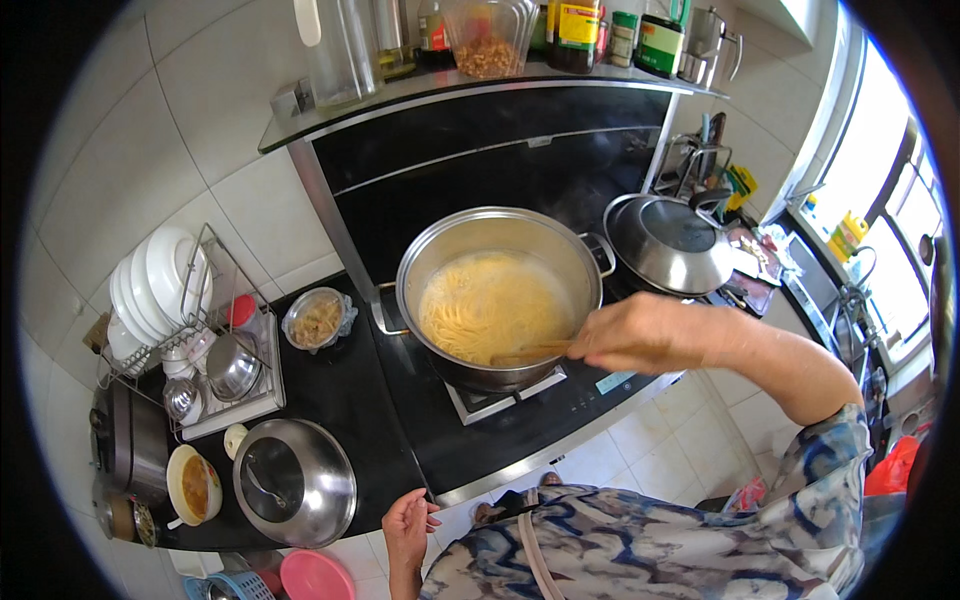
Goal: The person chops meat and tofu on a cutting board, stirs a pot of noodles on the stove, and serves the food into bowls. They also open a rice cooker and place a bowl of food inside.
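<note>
A large steel pot (487, 214) stands on the gas stove, holding noodles (487, 300) in pale, foamy water. My right hand (637, 334) is over the pot's right front rim and grips wooden chopsticks (532, 350), whose far ends reach down to the noodles by the near wall. My left hand (409, 525) hangs at the counter's front edge with its fingers loosely curled and apart, holding nothing. Left of the hand, a domed steel lid (322, 480) with a dark glass centre lies on the black counter.
A lidded pan (675, 247) is right of the pot. To the left stand a bowl of food (315, 321), a dish rack (225, 412) with white plates, a bowl of orange-brown soup (195, 487) and a dark appliance (135, 442). A glass shelf (480, 88) carries jars above the stove.
</note>
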Available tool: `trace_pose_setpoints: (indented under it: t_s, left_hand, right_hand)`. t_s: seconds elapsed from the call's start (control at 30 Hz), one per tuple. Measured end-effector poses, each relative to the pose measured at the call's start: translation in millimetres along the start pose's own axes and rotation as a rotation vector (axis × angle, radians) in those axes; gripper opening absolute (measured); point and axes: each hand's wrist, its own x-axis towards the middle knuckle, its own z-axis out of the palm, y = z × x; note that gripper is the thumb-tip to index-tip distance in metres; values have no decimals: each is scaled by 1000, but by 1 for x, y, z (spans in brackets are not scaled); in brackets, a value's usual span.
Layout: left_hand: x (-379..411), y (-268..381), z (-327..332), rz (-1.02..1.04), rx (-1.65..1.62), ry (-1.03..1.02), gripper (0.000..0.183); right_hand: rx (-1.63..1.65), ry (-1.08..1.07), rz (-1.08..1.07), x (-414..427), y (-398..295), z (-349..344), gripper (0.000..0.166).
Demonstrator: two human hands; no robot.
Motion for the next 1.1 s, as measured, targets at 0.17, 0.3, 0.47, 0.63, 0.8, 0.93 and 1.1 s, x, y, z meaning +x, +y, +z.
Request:
trace_pose_setpoints:
  t_s: [0.17, 0.3, 0.47, 0.63, 0.8, 0.93, 1.1]
  left_hand:
    - [11, 4, 12, 0, 2, -71, 21]
    - [8, 3, 12, 6, 7, -63, 21]
    - [6, -3, 8, -12, 15, -57, 23]
    - [10, 0, 12, 3, 15, -69, 22]
    - [16, 5, 18, 5, 18, -91, 22]
    - [22, 7, 23, 18, 17, -121, 22]
    - [28, 9, 24, 23, 35, -143, 21]
  right_hand:
    - [-500, -152, -143, 4, 27, 26, 19]
    - [-639, -150, -202, 9, 49, 26, 17]
    - [-674, -48, -210, -6, 49, 28, 15]
    - [-503, 142, -142, -23, 42, 37, 21]
    - [577, 855, 514, -25, 55, 46, 22]
    - [1063, 1105, 679, -42, 68, 54, 24]
    - [1322, 1225, 681, -55, 59, 73, 24]
